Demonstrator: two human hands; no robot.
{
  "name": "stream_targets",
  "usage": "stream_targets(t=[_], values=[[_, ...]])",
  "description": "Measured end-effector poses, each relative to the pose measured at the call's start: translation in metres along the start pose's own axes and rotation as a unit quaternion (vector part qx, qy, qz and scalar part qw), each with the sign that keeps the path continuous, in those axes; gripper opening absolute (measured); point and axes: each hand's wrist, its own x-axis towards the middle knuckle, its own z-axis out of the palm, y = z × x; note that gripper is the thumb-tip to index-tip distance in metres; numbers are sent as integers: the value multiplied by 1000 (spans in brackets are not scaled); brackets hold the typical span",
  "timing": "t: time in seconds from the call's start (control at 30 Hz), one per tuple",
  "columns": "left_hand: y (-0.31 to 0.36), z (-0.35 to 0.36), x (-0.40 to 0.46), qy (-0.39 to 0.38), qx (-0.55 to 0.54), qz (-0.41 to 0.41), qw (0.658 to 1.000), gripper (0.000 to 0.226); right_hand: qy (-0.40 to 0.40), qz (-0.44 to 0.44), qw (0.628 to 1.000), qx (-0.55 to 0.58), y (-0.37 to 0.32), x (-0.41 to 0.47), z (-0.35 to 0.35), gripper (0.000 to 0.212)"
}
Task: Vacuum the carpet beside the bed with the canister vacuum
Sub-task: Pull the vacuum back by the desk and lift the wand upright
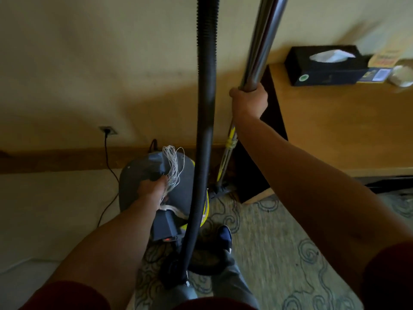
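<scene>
Right hand is gripping the metal wand; its fingers are wrapping fully around the tube, clenched, with the wand running up out of the fist toward the top edge and down below it to the floor head on the carpet.

Left hand is reaching down onto the top of the canister vacuum; fingers are closing on its grey handle, beside a bundle of pale loose strings. Canister is sitting on the carpet between the bed at left and the wooden table at right.

Black ribbed hose is hanging vertically between the two hands, touching neither. Power cord is running from the wall socket. Tissue box is lying on the table.
</scene>
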Motion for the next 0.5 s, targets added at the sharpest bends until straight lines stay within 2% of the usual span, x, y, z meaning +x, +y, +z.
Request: stream_targets(t=[0.2,0.5], values=[[32,18,22,30,-43,-38,998,29,17,25,999,26,2,60,32,20],[70,41,89,-2,-40,-79,996,41,76,35,996,24,21,114,74,21]])
